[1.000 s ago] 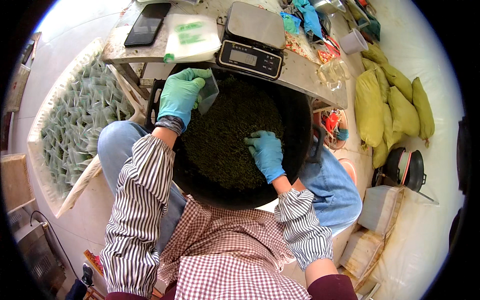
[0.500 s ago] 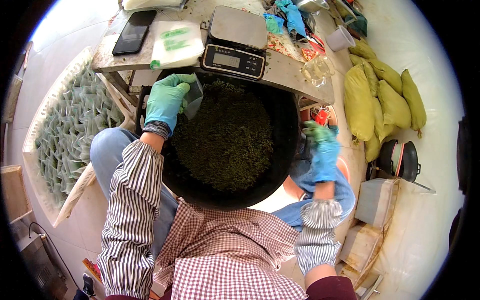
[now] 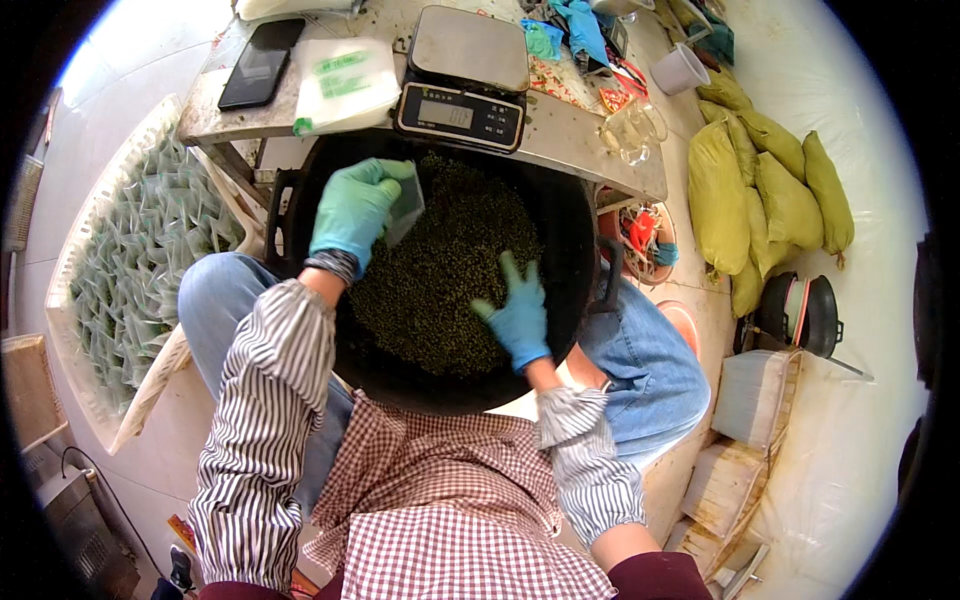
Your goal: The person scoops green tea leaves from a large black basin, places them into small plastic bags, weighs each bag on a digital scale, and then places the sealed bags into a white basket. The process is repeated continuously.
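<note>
A wide black pan [image 3: 450, 395] with side handles sits between my knees, holding a heap of small dark green granules [image 3: 430, 300]. My left hand [image 3: 352, 212], in a blue-green glove, is closed on a small clear plastic bag [image 3: 405, 208] above the left part of the heap. Over the heap's right side is my right hand [image 3: 520, 310], gloved in blue with greenish fingertips. Its thumb and fingers are spread, and nothing shows between them. Whether the fingertips touch the granules, I cannot tell.
Beyond the pan, a table carries a digital scale [image 3: 463, 115], a stack of flat bags [image 3: 345, 85] and a phone [image 3: 262, 65]. At left stands a white crate [image 3: 62, 300] of filled bags. Green sacks [image 3: 790, 200] and a white cup [image 3: 680, 70] are at right.
My right hand has swung left and inward from beside the pan to over the granules, its fingers now spread. My left hand, still with the bag, has shifted slightly right and toward me.
</note>
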